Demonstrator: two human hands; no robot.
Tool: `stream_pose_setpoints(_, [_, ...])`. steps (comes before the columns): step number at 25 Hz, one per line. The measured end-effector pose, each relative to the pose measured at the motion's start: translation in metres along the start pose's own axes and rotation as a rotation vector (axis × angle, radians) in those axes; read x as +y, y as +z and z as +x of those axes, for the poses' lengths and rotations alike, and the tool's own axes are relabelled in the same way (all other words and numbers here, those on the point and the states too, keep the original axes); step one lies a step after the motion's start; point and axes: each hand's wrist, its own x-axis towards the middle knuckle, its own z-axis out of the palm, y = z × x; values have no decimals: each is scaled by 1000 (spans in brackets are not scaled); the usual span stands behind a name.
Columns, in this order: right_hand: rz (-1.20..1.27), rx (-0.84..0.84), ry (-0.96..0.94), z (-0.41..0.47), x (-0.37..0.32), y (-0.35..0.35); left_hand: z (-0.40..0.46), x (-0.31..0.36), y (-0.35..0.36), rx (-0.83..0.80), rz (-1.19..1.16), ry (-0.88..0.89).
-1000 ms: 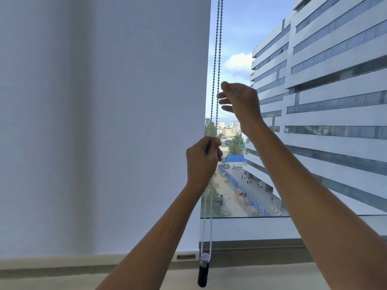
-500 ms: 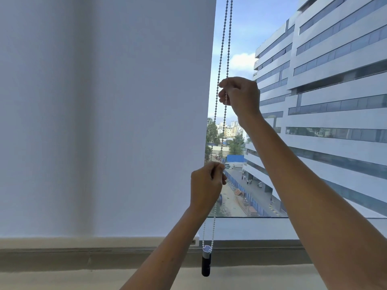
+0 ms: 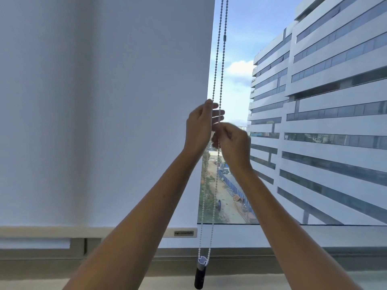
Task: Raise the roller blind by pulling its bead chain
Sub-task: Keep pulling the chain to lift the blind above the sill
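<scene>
The white roller blind [image 3: 104, 122] covers the left of the window, and its bottom bar [image 3: 83, 232] hangs a little above the sill. The bead chain [image 3: 219, 59] drops in two strands along the blind's right edge to a black weight [image 3: 200, 275]. My right hand [image 3: 234, 143] is shut on the right strand at mid height. My left hand [image 3: 198, 128] is just above and left of it. Its thumb and fingers are apart around the chain, not closed on it.
A dark connector [image 3: 225, 37] sits high on the right strand. The grey window frame and sill [image 3: 293, 256] run below the glass. A large striped building [image 3: 324, 122] and a street far below show through the uncovered pane.
My right hand has pulled its strand down from higher up. My left hand let go lower down and rose above the right. The blind's bottom bar now sits slightly higher above the sill.
</scene>
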Motion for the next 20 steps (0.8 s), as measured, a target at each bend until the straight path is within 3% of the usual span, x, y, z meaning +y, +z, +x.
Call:
stream_pose_setpoints(4, [33,-47,38,-36,19,10,31,26,7,-82,-39,16])
stream_pose_setpoints(11, [28,-101,97,-94,46,11,43,31,9,-60,-105,0])
stream_pose_setpoints(20, [11,-151,15,-77,39,-18,27,28,7,-29,-34,103])
